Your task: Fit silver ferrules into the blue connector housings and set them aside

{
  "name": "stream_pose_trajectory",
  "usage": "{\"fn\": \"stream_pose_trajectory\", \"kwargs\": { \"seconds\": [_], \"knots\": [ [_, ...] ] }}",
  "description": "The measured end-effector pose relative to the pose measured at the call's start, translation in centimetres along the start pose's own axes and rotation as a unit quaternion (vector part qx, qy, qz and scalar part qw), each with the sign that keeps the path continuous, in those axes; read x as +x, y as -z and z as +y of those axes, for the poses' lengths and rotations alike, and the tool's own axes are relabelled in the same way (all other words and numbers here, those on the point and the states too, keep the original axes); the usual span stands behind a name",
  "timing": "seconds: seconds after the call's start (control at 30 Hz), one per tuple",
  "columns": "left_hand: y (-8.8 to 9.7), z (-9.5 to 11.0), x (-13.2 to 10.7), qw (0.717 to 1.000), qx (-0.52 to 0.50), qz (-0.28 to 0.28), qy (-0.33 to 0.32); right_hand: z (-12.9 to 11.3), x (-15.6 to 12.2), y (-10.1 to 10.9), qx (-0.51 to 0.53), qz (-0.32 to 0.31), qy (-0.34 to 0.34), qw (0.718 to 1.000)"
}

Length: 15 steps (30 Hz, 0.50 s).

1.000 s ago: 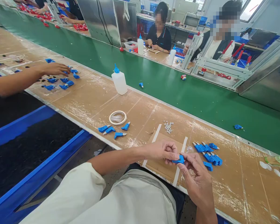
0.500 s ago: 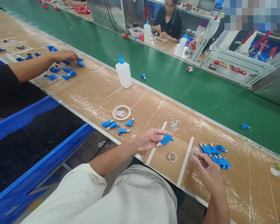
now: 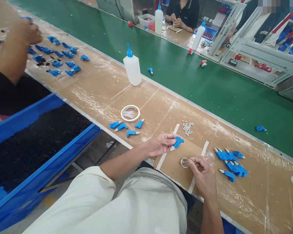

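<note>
My left hand point(image 3: 161, 144) is closed on a small blue plastic part point(image 3: 177, 142), held just above a taped cardboard pad point(image 3: 175, 167). My right hand point(image 3: 202, 174) is pinched at a small round clear dish point(image 3: 184, 162) lying on that pad; what its fingertips grip is too small to make out. A pile of several blue parts point(image 3: 230, 161) lies to the right of my right hand. Tiny grey pieces point(image 3: 187, 127) sit in a heap just beyond the pad.
Three blue parts point(image 3: 125, 127) and a roll of tape point(image 3: 130, 113) lie to the left, with a white glue bottle point(image 3: 132, 68) beyond. A green conveyor belt point(image 3: 210, 87) runs behind the bench. A co-worker's arm point(image 3: 12, 52) is at far left over more blue parts.
The part passed from both hands into my left hand alone. My right hand dropped away, then came in to the round dish. The co-worker's hand lifted off the bench.
</note>
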<state>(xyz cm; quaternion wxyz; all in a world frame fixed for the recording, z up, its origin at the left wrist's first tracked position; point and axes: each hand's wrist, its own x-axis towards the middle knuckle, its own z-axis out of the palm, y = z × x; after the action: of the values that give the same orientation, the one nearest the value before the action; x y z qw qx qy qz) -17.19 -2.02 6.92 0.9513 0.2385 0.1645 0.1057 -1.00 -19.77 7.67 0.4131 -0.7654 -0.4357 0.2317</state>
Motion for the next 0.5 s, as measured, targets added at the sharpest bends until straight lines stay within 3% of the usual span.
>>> {"fn": "stream_pose_trajectory", "kwargs": {
  "seconds": [0.23,0.5],
  "knots": [
    [0.1,-0.7,0.4,0.999,0.005,0.04,0.001,-1.4,-0.9,-0.6,-0.099,-0.009,0.165,0.981],
    [-0.9,-1.3,0.5,0.998,-0.02,0.044,0.043,-1.8,-1.6,0.6,-0.092,0.034,0.245,0.965]
  ]
}}
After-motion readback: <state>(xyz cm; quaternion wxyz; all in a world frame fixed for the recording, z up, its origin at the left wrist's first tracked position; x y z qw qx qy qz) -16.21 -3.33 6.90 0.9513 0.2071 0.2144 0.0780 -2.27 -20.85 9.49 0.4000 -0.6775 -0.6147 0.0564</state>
